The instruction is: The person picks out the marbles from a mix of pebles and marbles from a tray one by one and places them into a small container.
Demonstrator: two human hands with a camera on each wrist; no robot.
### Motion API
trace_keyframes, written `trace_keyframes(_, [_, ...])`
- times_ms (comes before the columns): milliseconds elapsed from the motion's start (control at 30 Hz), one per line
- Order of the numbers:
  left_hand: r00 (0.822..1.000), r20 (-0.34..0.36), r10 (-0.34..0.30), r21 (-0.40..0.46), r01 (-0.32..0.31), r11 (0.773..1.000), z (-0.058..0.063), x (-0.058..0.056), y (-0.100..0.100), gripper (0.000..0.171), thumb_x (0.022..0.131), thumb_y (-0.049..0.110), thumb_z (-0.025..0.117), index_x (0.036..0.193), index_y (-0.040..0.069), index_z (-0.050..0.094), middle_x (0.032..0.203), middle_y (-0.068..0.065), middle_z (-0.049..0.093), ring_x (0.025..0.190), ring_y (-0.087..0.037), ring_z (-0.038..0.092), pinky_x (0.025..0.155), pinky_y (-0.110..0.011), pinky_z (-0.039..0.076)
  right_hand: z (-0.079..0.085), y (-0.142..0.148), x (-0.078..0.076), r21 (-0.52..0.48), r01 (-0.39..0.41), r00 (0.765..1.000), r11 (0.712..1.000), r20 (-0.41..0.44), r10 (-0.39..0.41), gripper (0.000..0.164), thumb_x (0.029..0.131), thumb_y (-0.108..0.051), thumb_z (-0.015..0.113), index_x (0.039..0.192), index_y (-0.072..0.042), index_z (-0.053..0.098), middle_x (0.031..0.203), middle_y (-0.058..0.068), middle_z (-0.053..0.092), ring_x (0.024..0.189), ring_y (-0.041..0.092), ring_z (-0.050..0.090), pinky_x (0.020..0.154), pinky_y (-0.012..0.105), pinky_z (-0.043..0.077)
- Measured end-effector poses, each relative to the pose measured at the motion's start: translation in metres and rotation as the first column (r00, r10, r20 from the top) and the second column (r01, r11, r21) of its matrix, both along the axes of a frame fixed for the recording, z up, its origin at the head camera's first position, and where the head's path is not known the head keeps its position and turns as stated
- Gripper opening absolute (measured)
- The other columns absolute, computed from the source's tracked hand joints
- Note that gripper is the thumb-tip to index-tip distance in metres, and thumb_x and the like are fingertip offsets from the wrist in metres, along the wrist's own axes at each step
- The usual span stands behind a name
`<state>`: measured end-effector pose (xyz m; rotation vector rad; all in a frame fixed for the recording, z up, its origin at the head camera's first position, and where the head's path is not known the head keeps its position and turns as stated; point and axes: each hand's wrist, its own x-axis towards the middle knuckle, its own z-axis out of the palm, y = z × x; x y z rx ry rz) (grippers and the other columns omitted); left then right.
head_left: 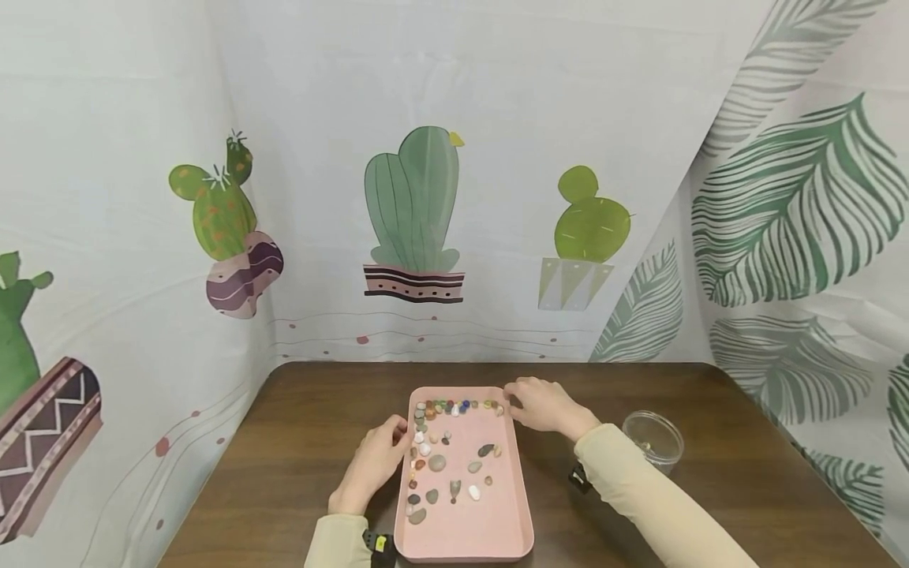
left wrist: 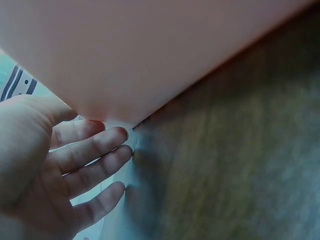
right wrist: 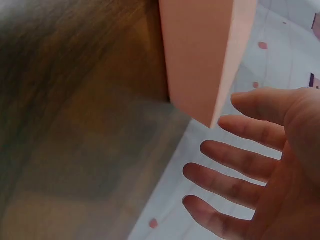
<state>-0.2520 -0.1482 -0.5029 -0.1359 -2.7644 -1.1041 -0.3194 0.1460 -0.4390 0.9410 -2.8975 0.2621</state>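
A pink rectangular tray (head_left: 490, 527) lies on the wooden table, with pebbles (head_left: 436, 463) spread in it. Coloured beads or stones (head_left: 465, 405) line its far end, and more stones run down its left side. My left hand (head_left: 376, 457) is at the tray's left rim. In the left wrist view its fingers (left wrist: 95, 150) are loosely extended right by the outer wall, and the thumb's tip is hidden at the rim. Beside the far right corner is my right hand (head_left: 543, 404). The right wrist view shows its fingers (right wrist: 240, 155) spread, with the thumb near the rim.
A clear round container (head_left: 663, 438) with a few small things inside stands right of the tray, beyond the right forearm. The brown table (head_left: 312, 394) reaches back to a cloth (head_left: 497, 79) printed with cacti and leaves.
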Motion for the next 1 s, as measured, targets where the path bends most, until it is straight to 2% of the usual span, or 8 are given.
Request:
trace_keyframes(167, [1.0,0.001,0.003,-0.007,-0.003,1.0,0.001,0.001,-0.001,0.014,0.088,0.029,0.052,0.093,0.016,0.056,0.075,0.008,0.056,0.065,-0.007,0.051,0.061,-0.031,0.041,-0.012,-0.008,-0.009,-0.01,0.028,0.998,1.0,0.057,-0.027,0.018,0.083,-0.029,0.057,0.097,-0.018,0.059,0.084,-0.001,0.055,0.065,0.013,0.046,0.05,0.034,0.037])
trace_keyframes(400, [1.0,0.001,0.01,-0.015,-0.01,1.0,0.002,0.003,-0.001,0.015,0.088,0.029,0.052,0.093,0.016,0.057,0.076,0.008,0.056,0.066,-0.007,0.052,0.062,-0.032,0.041,-0.021,-0.019,-0.018,0.01,0.074,0.99,0.997,0.12,-0.075,0.029,0.084,-0.033,0.055,0.108,-0.017,0.059,0.093,-0.005,0.058,0.084,0.016,0.054,0.066,0.042,0.043])
trace_keyframes(500, [1.0,-0.008,0.011,-0.019,-0.011,1.0,0.002,0.003,-0.001,0.014,0.088,0.03,0.052,0.092,0.018,0.057,0.076,0.009,0.056,0.066,-0.007,0.052,0.062,-0.032,0.041,-0.023,-0.022,-0.021,0.012,0.084,0.987,0.996,0.133,-0.085,0.027,0.084,-0.033,0.055,0.106,-0.019,0.06,0.097,-0.004,0.059,0.087,0.018,0.056,0.067,0.044,0.043])
trace_keyframes(567, [1.0,-0.014,0.009,-0.02,-0.01,1.0,0.002,0.003,0.0,0.013,0.088,0.03,0.052,0.092,0.018,0.057,0.076,0.009,0.056,0.065,-0.007,0.052,0.062,-0.032,0.041,-0.024,-0.024,-0.022,0.012,0.087,0.987,0.996,0.134,-0.088,0.022,0.083,-0.031,0.055,0.101,-0.02,0.062,0.094,-0.005,0.06,0.082,0.017,0.056,0.064,0.043,0.043])
trace_keyframes(733, [1.0,-0.016,0.001,-0.018,-0.002,1.0,0.003,0.002,0.0,0.014,0.088,0.03,0.052,0.093,0.017,0.057,0.076,0.009,0.056,0.065,-0.007,0.052,0.062,-0.032,0.041,-0.027,-0.027,-0.024,0.018,0.091,0.989,0.996,0.116,-0.093,0.005,0.08,-0.025,0.057,0.081,-0.023,0.062,0.072,-0.009,0.053,0.06,0.011,0.048,0.051,0.035,0.038])
trace_keyframes(800, [1.0,-0.011,-0.001,-0.018,0.001,1.0,0.004,0.003,0.001,0.015,0.088,0.03,0.052,0.093,0.017,0.057,0.076,0.009,0.056,0.066,-0.007,0.051,0.062,-0.032,0.041,-0.029,-0.028,-0.024,0.025,0.091,0.991,0.996,0.096,-0.093,0.006,0.078,-0.023,0.058,0.072,-0.022,0.059,0.065,-0.008,0.049,0.054,0.011,0.044,0.047,0.033,0.035])
trace_keyframes(867, [1.0,-0.01,0.0,-0.021,0.0,1.0,0.004,0.003,0.001,0.015,0.088,0.03,0.052,0.094,0.016,0.057,0.076,0.008,0.056,0.066,-0.007,0.051,0.062,-0.032,0.041,-0.032,-0.029,-0.024,0.041,0.097,0.993,0.994,0.065,-0.1,0.009,0.077,-0.023,0.059,0.069,-0.022,0.056,0.063,-0.007,0.046,0.054,0.011,0.042,0.046,0.032,0.033])
trace_keyframes(1000, [1.0,-0.007,0.0,-0.021,0.0,1.0,0.004,0.003,0.0,0.015,0.088,0.029,0.052,0.094,0.016,0.057,0.076,0.008,0.056,0.066,-0.008,0.051,0.062,-0.032,0.041,-0.035,-0.032,-0.025,0.057,0.113,0.993,0.992,0.012,-0.114,0.006,0.075,-0.026,0.061,0.07,-0.024,0.058,0.071,-0.009,0.049,0.06,0.01,0.044,0.05,0.035,0.036])
